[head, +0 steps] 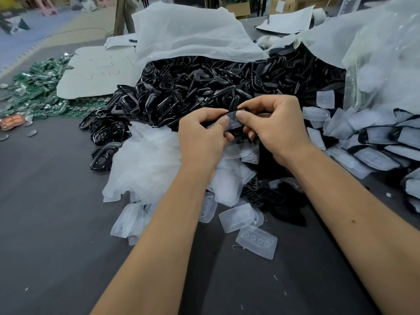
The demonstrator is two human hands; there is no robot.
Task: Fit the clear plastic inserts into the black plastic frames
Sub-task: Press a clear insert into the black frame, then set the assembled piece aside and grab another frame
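Note:
Both hands meet above the table's middle. My left hand and my right hand together pinch a clear plastic insert against a black plastic frame, thumbs on top. The frame is mostly hidden behind the fingers. A big heap of black frames spills from a plastic bag behind the hands. Loose clear inserts lie scattered on the dark table below my wrists.
Frames with inserts in them are stacked at the right. A clear bag of inserts rises at the far right. Green circuit boards and a white card lie at the left. Dark table spreads at the near left.

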